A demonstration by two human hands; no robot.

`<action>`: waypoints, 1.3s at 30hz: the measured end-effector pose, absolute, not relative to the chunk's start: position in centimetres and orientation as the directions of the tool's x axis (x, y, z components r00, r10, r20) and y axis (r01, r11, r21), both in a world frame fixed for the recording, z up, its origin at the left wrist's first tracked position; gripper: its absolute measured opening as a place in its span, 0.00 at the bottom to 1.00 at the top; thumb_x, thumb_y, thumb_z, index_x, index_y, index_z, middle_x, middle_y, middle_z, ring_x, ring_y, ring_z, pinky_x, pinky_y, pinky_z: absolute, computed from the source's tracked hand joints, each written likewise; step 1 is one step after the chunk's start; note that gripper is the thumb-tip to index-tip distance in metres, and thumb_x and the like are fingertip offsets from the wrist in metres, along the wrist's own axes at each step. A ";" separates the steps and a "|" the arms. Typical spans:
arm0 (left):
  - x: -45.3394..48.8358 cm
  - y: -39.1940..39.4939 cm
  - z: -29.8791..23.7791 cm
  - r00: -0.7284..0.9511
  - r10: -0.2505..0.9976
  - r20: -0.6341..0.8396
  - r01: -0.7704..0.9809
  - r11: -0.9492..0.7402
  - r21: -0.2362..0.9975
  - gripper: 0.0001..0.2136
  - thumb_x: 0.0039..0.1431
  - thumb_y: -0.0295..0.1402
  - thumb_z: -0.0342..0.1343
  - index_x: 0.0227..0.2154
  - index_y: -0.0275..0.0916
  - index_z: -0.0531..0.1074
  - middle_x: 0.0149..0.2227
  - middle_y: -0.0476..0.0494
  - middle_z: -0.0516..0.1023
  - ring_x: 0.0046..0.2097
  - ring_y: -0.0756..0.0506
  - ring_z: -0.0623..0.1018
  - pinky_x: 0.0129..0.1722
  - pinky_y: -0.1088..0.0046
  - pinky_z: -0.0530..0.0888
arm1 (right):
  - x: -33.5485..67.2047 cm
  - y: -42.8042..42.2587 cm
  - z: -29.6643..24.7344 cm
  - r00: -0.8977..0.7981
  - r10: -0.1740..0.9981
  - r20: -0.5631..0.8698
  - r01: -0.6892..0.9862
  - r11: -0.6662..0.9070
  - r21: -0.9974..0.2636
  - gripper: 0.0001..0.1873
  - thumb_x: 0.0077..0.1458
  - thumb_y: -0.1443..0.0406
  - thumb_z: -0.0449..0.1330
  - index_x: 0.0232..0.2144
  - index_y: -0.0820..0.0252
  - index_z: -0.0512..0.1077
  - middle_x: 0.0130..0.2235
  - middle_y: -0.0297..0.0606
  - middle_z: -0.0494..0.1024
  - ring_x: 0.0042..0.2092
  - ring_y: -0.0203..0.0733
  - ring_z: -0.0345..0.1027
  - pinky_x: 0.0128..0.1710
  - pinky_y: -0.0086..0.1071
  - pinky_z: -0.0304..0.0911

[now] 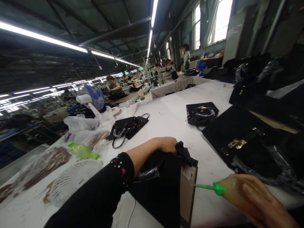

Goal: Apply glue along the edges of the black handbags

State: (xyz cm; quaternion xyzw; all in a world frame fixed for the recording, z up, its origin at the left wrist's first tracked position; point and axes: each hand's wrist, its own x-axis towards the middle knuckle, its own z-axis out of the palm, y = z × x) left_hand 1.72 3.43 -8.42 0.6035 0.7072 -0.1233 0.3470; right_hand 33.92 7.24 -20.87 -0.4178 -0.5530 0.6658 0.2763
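Observation:
My left hand (167,144) is closed on the top edge of a black handbag (159,186) directly in front of me; its fingertips are partly hidden behind the fabric. A folded black piece (184,153) bunches up beside those fingers. Along the bag's right side a tan inner panel (187,193) shows. My right hand (258,196) is wrapped around a glue bottle (234,190) with yellowish contents. The bottle's thin green nozzle (204,186) points left, its tip close to the tan panel; whether it touches I cannot tell. A plastic-wrapped handle (149,173) lies under my left forearm.
Black handbags lie on the white table (166,110): one at left (128,126), one farther back (201,110), and a large pile at right (239,139). A small white fan (76,179), a green bottle (83,150) and plastic bags (80,123) crowd the left. People work beyond.

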 end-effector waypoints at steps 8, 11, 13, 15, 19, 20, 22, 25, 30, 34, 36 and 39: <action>2.1 5.4 -15.3 0.003 0.758 -0.652 0.955 0.192 0.227 0.11 0.50 0.33 0.60 0.36 0.36 0.80 0.37 0.41 0.82 0.37 0.44 0.78 0.39 0.71 0.73 | 33.6 8.0 -22.8 -0.503 0.842 0.194 0.180 0.322 -0.929 0.15 0.51 0.49 0.65 0.35 0.51 0.77 0.43 0.36 0.79 0.46 0.48 0.75 0.43 0.31 0.71; 1.5 5.2 -16.0 -0.021 0.771 -0.637 0.950 0.213 0.226 0.12 0.50 0.36 0.61 0.35 0.35 0.80 0.35 0.41 0.81 0.38 0.43 0.78 0.40 0.70 0.74 | 33.5 8.0 -23.7 -0.502 0.806 0.313 0.150 0.437 -0.887 0.10 0.56 0.53 0.63 0.36 0.51 0.76 0.42 0.36 0.77 0.45 0.45 0.74 0.44 0.31 0.69; 1.3 5.2 -16.3 -0.027 0.779 -0.626 0.945 0.224 0.238 0.12 0.50 0.37 0.62 0.35 0.35 0.80 0.36 0.40 0.81 0.39 0.42 0.78 0.40 0.70 0.73 | 33.4 8.2 -24.1 -0.501 0.789 0.356 0.121 0.471 -0.874 0.08 0.58 0.56 0.63 0.38 0.51 0.74 0.43 0.36 0.76 0.44 0.44 0.73 0.44 0.32 0.68; 1.3 5.2 -16.6 -0.026 0.786 -0.618 0.938 0.232 0.256 0.12 0.51 0.36 0.62 0.36 0.35 0.80 0.36 0.40 0.82 0.40 0.42 0.78 0.39 0.71 0.73 | 33.1 8.5 -24.3 -0.502 0.776 0.381 0.106 0.493 -0.864 0.07 0.60 0.58 0.62 0.38 0.51 0.73 0.42 0.36 0.74 0.44 0.44 0.71 0.44 0.34 0.66; 1.4 5.0 -16.9 -0.017 0.795 -0.607 0.924 0.244 0.294 0.12 0.51 0.38 0.62 0.35 0.35 0.81 0.35 0.42 0.81 0.40 0.42 0.78 0.38 0.72 0.73 | 32.4 9.4 -24.5 -0.535 0.730 0.426 0.102 0.557 -0.824 0.05 0.61 0.59 0.62 0.39 0.52 0.72 0.41 0.36 0.73 0.43 0.45 0.69 0.44 0.37 0.64; 1.4 4.9 -16.9 -0.016 0.798 -0.603 0.921 0.247 0.302 0.12 0.51 0.39 0.63 0.35 0.35 0.81 0.35 0.42 0.81 0.40 0.42 0.78 0.38 0.72 0.73 | 32.3 9.5 -24.5 -0.540 0.717 0.441 0.098 0.574 -0.813 0.05 0.61 0.60 0.62 0.39 0.52 0.72 0.40 0.37 0.72 0.43 0.45 0.69 0.44 0.38 0.64; 1.4 4.7 -16.9 -0.015 0.805 -0.593 0.914 0.252 0.319 0.12 0.51 0.38 0.63 0.35 0.36 0.80 0.35 0.43 0.81 0.40 0.42 0.78 0.38 0.72 0.73 | 32.3 9.6 -24.6 -0.540 0.703 0.463 0.092 0.596 -0.798 0.06 0.60 0.60 0.63 0.40 0.52 0.72 0.41 0.37 0.72 0.44 0.46 0.69 0.43 0.38 0.64; 1.4 4.4 -16.7 -0.022 0.816 -0.577 0.903 0.264 0.339 0.12 0.50 0.38 0.62 0.34 0.36 0.80 0.35 0.44 0.81 0.40 0.42 0.78 0.39 0.71 0.73 | 32.6 9.4 -24.7 -0.578 0.676 0.457 0.072 0.600 -0.797 0.05 0.60 0.61 0.63 0.40 0.51 0.73 0.41 0.37 0.71 0.44 0.45 0.70 0.42 0.37 0.66; 1.4 4.3 -16.7 -0.008 0.820 -0.573 0.887 0.270 0.374 0.12 0.51 0.39 0.63 0.35 0.37 0.80 0.35 0.45 0.81 0.39 0.43 0.78 0.39 0.72 0.73 | 32.8 9.1 -24.6 -0.604 0.632 0.486 0.027 0.626 -0.779 0.07 0.60 0.64 0.63 0.42 0.49 0.73 0.44 0.37 0.71 0.44 0.45 0.71 0.42 0.37 0.68; 1.3 4.5 -16.9 -0.002 0.814 -0.580 0.885 0.272 0.379 0.11 0.50 0.38 0.63 0.33 0.36 0.80 0.33 0.45 0.81 0.38 0.43 0.77 0.37 0.73 0.72 | 32.5 9.4 -24.2 -0.628 0.598 0.498 0.001 0.641 -0.768 0.08 0.60 0.64 0.63 0.42 0.48 0.74 0.42 0.37 0.72 0.43 0.45 0.71 0.40 0.37 0.69; 1.3 4.5 -17.1 -0.005 0.816 -0.578 0.883 0.275 0.381 0.11 0.50 0.38 0.63 0.33 0.36 0.80 0.32 0.45 0.80 0.38 0.43 0.77 0.37 0.72 0.72 | 32.4 9.5 -24.0 -0.658 0.584 0.476 0.002 0.633 -0.774 0.07 0.60 0.63 0.62 0.42 0.48 0.74 0.42 0.37 0.72 0.42 0.45 0.72 0.39 0.37 0.70; 1.2 4.5 -17.3 -0.003 0.822 -0.570 0.876 0.277 0.395 0.11 0.50 0.38 0.63 0.32 0.36 0.80 0.30 0.45 0.80 0.37 0.43 0.77 0.37 0.72 0.72 | 32.4 9.7 -24.0 -0.578 0.646 0.498 0.047 0.635 -0.771 0.07 0.60 0.63 0.63 0.42 0.49 0.74 0.42 0.37 0.71 0.43 0.45 0.71 0.41 0.38 0.69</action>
